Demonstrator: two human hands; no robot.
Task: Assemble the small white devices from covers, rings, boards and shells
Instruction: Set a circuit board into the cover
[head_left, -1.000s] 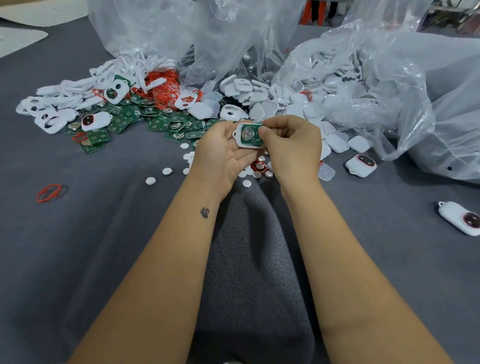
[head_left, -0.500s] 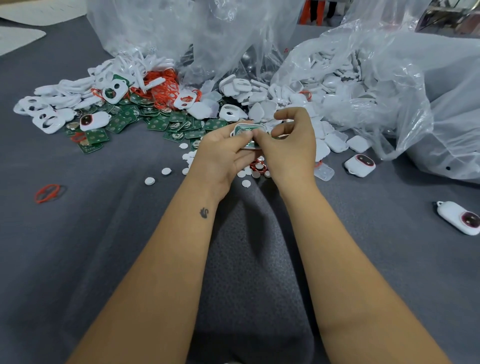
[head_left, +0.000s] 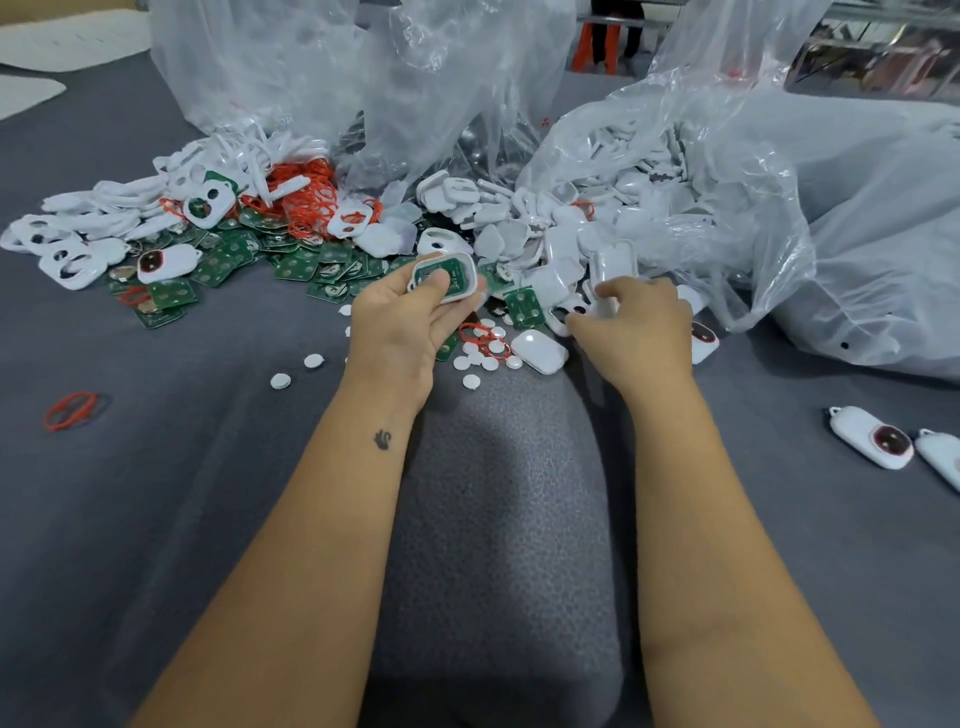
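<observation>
1. The left hand (head_left: 410, 317) cups a half-built unit, a white oval plastic cover with a green circuit board seated inside (head_left: 447, 276), board side up. The thumb presses on the board, probably to keep it seated until it is closed.
2. The right hand (head_left: 631, 325), just right of that unit, curls its fingers round a white rounded plastic shell (head_left: 613, 270) lifted from the heap of loose white shells (head_left: 561, 228); this is likely the closing piece.
3. Both forearms reach forward and the wrists are raised off the grey cloth table (head_left: 156, 493).
4. Small white round discs (head_left: 475, 364) and thin red rings (head_left: 480, 332) lie just below the unit, within easy reach.
</observation>
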